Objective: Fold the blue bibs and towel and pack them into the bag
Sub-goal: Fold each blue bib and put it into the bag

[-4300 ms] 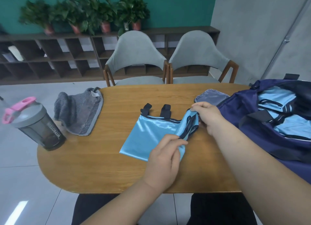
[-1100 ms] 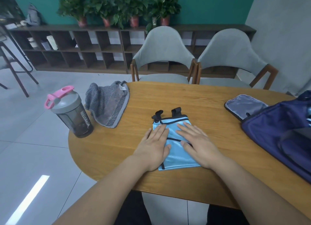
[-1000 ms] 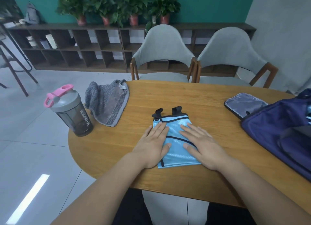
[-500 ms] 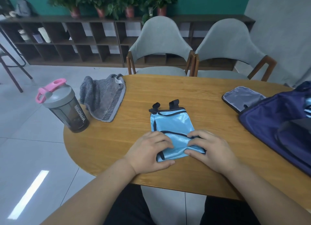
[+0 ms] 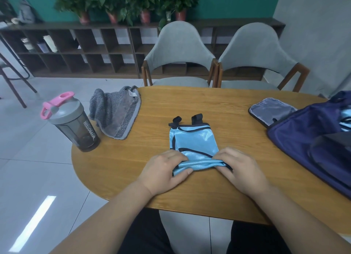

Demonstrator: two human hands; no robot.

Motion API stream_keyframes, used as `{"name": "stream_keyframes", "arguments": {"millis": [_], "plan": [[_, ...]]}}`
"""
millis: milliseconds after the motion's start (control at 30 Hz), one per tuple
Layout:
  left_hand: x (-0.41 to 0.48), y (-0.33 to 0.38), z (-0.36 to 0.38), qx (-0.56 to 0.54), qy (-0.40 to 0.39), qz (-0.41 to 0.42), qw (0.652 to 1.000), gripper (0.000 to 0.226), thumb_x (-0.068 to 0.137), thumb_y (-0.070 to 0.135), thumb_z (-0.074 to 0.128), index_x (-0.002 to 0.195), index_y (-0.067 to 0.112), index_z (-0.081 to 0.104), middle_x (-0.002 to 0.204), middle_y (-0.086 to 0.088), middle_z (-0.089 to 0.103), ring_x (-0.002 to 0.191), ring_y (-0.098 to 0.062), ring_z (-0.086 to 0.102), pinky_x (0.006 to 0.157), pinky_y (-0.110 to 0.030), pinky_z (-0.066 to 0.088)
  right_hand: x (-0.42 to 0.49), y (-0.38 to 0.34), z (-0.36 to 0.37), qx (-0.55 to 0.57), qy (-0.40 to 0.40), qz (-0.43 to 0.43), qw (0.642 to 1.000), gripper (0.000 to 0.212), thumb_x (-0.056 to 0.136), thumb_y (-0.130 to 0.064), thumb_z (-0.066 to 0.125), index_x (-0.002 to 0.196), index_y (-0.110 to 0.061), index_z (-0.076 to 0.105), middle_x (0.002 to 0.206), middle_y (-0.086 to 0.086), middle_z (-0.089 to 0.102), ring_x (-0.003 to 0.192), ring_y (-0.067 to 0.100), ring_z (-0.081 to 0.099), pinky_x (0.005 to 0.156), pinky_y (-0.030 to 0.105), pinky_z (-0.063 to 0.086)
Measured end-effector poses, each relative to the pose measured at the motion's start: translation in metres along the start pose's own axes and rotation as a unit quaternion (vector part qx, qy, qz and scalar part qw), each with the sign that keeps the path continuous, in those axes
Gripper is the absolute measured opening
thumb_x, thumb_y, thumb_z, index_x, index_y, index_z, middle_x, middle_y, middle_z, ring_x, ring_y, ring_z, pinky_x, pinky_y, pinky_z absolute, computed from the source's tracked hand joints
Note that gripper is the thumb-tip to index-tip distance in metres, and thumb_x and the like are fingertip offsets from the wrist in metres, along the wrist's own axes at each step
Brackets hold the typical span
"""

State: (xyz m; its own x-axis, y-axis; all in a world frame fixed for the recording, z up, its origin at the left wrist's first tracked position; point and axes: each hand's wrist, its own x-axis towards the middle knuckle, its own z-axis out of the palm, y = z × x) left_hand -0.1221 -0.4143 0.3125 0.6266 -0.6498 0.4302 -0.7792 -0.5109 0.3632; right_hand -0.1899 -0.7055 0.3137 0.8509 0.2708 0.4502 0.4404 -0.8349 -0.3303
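Observation:
A shiny light-blue bib [image 5: 193, 139] with black trim and two black straps lies folded on the wooden table [image 5: 133, 158] in front of me. My left hand [image 5: 163, 172] pinches its near left corner and my right hand [image 5: 241, 168] pinches its near right corner, with the near edge lifted and rolled a little. A grey towel [image 5: 115, 111] lies crumpled at the table's far left. The navy bag [image 5: 313, 139] sits open at the right, with a strip of blue cloth [image 5: 346, 117] showing inside.
A dark shaker bottle [image 5: 74, 122] with a pink-handled grey lid stands at the table's left edge. A grey mesh pouch [image 5: 271, 111] lies beside the bag. Two grey chairs [image 5: 180, 54] stand at the far side, with shelves and potted plants behind.
Both hands slid from lying flat on the bib back to its near edge and took hold of the corners. The near edge has come up off the table.

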Motion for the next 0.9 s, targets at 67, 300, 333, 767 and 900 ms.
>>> {"name": "stream_keyframes", "arguments": {"millis": [67, 300, 333, 767, 900], "plan": [[0.000, 0.003, -0.003, 0.012, -0.023, 0.001, 1.000, 0.041, 0.098, 0.051, 0.067, 0.130, 0.025, 0.064, 0.121, 0.011, 0.068, 0.113, -0.008, 0.064, 0.087, -0.034, 0.058, -0.001, 0.002, 0.001, 0.012, 0.001, 0.008, 1.000, 0.016, 0.099, -0.025, 0.071, 0.115, -0.026, 0.073, 0.114, -0.017, 0.065, 0.106, 0.008, 0.065, 0.086, 0.033, 0.055], [0.003, 0.012, -0.010, 0.028, -0.063, 0.017, 0.997, 0.072, 0.093, 0.042, 0.064, 0.158, 0.028, 0.035, 0.139, 0.009, 0.053, 0.123, -0.012, 0.057, 0.090, -0.033, 0.056, 0.001, -0.002, -0.006, 0.056, 0.033, 0.044, 0.997, 0.021, 0.100, -0.023, 0.068, 0.120, -0.024, 0.072, 0.109, -0.016, 0.067, 0.100, 0.005, 0.066, 0.087, 0.031, 0.054], [0.003, 0.013, -0.010, 0.031, -0.063, 0.021, 0.997, 0.073, 0.094, 0.043, 0.064, 0.159, 0.028, 0.033, 0.140, 0.008, 0.052, 0.123, -0.013, 0.056, 0.088, -0.034, 0.057, 0.001, -0.004, -0.007, 0.066, 0.041, 0.053, 0.996, 0.020, 0.099, -0.021, 0.070, 0.119, -0.024, 0.072, 0.108, -0.017, 0.068, 0.100, 0.004, 0.066, 0.087, 0.030, 0.054], [0.020, 0.036, -0.009, -0.071, 0.040, -0.128, 0.988, 0.094, 0.085, 0.009, 0.068, 0.162, 0.041, 0.023, 0.140, 0.013, 0.041, 0.107, -0.011, 0.059, 0.090, -0.030, 0.053, 0.057, -0.018, -0.017, 0.253, 0.058, 0.246, 0.934, 0.003, 0.099, -0.033, 0.070, 0.101, -0.036, 0.071, 0.091, -0.007, 0.075, 0.083, 0.022, 0.070, 0.081, 0.050, 0.058], [0.033, 0.028, -0.019, -0.193, 0.069, -0.201, 0.958, 0.065, 0.099, 0.006, 0.054, 0.150, 0.045, 0.043, 0.128, 0.019, 0.064, 0.099, -0.004, 0.065, 0.087, -0.019, 0.049, 0.069, -0.011, -0.018, 0.316, 0.079, 0.297, 0.898, 0.008, 0.099, -0.028, 0.073, 0.104, -0.034, 0.074, 0.101, -0.012, 0.078, 0.098, 0.007, 0.072, 0.089, 0.034, 0.056]]}}
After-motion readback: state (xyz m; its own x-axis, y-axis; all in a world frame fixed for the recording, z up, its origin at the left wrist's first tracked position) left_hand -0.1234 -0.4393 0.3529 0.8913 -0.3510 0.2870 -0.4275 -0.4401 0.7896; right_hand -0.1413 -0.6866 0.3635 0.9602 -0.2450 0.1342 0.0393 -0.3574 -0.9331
